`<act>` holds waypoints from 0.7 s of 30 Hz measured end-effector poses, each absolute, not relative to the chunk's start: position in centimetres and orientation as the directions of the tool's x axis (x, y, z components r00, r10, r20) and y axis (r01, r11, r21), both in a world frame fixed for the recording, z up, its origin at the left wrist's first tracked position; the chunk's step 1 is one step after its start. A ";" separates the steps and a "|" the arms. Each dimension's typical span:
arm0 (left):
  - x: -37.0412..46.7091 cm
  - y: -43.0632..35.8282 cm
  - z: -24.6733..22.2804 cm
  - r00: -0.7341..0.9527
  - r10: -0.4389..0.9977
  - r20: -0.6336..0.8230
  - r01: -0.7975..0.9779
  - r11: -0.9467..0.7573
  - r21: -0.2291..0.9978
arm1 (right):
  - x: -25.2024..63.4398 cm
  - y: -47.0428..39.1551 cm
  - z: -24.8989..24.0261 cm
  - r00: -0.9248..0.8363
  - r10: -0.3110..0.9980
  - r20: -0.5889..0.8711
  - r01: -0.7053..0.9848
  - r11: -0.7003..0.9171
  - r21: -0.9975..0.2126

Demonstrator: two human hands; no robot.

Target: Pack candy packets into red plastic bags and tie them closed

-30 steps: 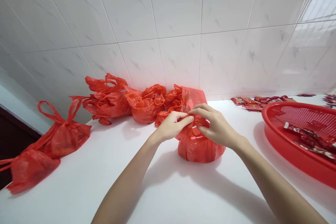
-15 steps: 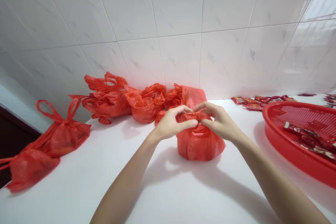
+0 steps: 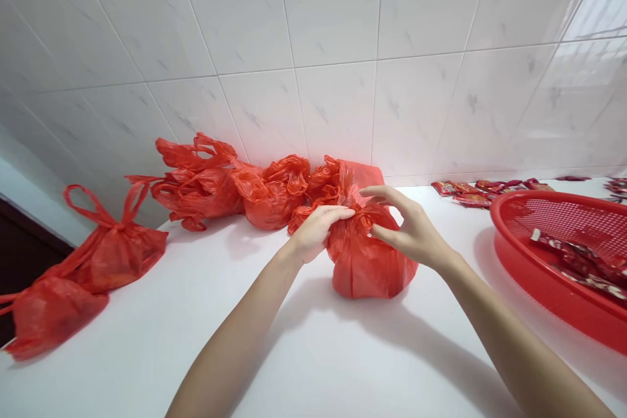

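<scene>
A filled red plastic bag (image 3: 372, 268) stands upright on the white table in front of me, its top gathered into a crumpled neck. My left hand (image 3: 318, 230) grips that neck from the left, thumb along its near side. My right hand (image 3: 409, 228) is at the right of the neck, thumb and fingers spread apart around the loose plastic, not closed on it. What lies inside the bag cannot be made out.
Other red bags (image 3: 274, 192) line the tiled wall behind, and tied bags (image 3: 117, 255) sit at the left edge. A red mesh basket (image 3: 553, 287) with wrapped packets stands at the right; more packets (image 3: 473, 196) lie behind it.
The bag's top has been bunched together into a narrower neck. My left hand has closed around it, while the fingers of my right hand have spread and come off the plastic.
</scene>
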State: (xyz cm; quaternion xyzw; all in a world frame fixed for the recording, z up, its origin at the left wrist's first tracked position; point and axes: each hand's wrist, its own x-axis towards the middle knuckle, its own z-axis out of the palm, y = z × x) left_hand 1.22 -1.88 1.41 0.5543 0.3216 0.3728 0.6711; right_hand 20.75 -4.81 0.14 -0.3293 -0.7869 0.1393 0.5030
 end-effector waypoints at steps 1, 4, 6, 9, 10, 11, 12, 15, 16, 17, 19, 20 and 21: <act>1.2 -1.8 1.4 0.515 0.857 -0.025 -0.170 0.131 0.977 | 20.7 -4.8 0.1 -0.299 0.620 0.726 0.391 0.773 -0.499; 1.1 -1.7 1.1 0.520 0.854 -0.021 -0.207 0.150 0.967 | 20.5 -4.9 0.0 -0.317 0.528 0.787 0.417 0.823 -0.384; 1.1 -1.7 1.0 0.531 0.848 -0.011 -0.213 0.145 0.966 | 20.4 -5.0 0.1 -0.307 0.502 0.809 0.434 0.830 -0.350; 1.1 -1.5 0.9 0.534 0.845 -0.002 -0.222 0.142 0.965 | 20.5 -5.1 0.1 -0.285 0.518 0.806 0.425 0.822 -0.378; 1.1 -1.4 0.9 0.528 0.849 0.007 -0.221 0.129 0.967 | 20.6 -5.1 0.2 -0.269 0.540 0.797 0.412 0.813 -0.412; 1.1 -1.3 0.9 0.519 0.855 0.022 -0.217 0.107 0.970 | 20.6 -5.1 0.3 -0.249 0.567 0.785 0.395 0.800 -0.453; 1.0 -1.1 0.9 0.505 0.862 0.039 -0.214 0.081 0.974 | 20.7 -5.2 0.4 -0.224 0.598 0.769 0.374 0.782 -0.499; 0.9 -0.5 0.8 0.435 0.898 0.066 -0.224 0.037 0.974 | 21.0 -5.3 0.9 -0.176 0.693 0.699 0.302 0.714 -0.632; 0.8 -0.2 0.7 0.414 0.908 0.060 -0.230 0.040 0.972 | 21.2 -5.4 1.0 -0.182 0.721 0.668 0.279 0.690 -0.668; 0.7 0.0 0.5 0.394 0.917 0.053 -0.236 0.045 0.971 | 21.4 -5.4 1.2 -0.198 0.745 0.638 0.259 0.667 -0.699; 0.4 0.5 0.2 0.357 0.933 0.045 -0.243 0.046 0.969 | 21.9 -5.4 1.7 -0.245 0.773 0.585 0.239 0.633 -0.736; 0.3 0.8 0.0 0.337 0.940 0.048 -0.243 0.038 0.969 | 22.2 -5.5 1.9 -0.271 0.779 0.566 0.238 0.624 -0.745; 0.2 1.1 -0.3 0.315 0.948 0.052 -0.243 0.028 0.970 | 22.5 -5.6 2.2 -0.296 0.781 0.550 0.241 0.618 -0.748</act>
